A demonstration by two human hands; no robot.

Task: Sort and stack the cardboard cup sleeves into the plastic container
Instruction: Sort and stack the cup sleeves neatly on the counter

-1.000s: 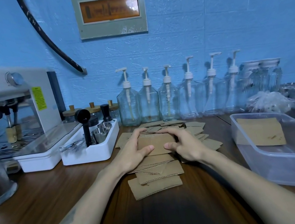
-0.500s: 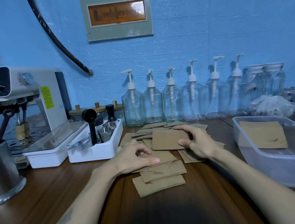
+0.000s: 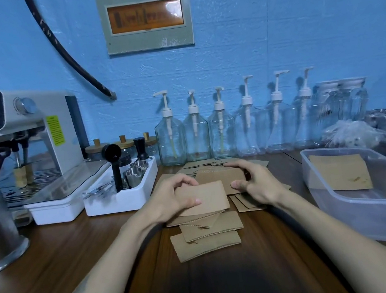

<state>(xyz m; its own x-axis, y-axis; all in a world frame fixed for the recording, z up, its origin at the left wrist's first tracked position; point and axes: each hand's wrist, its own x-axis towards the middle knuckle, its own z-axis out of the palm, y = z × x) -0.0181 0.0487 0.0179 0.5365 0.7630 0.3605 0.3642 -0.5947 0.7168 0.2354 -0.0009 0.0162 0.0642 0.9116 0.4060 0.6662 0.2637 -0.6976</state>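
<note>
Head view: your hands work at a wooden table [image 3: 54, 260].
Left hand [image 3: 169, 199]: curled, thumb and fingers pinching a flat cardboard sleeve [image 3: 206, 197] above the loose pile [image 3: 206, 233].
Right hand [image 3: 254, 182]: fingers curled round another sleeve [image 3: 218, 176], just beyond.
Plastic container [image 3: 359, 209]: near right, holding one stacked sleeve [image 3: 339, 174].

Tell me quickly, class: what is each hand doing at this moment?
Left hand: fingers and thumb curled round a cardboard sleeve, holding it.
Right hand: gripping another cardboard sleeve at its right end.
</note>
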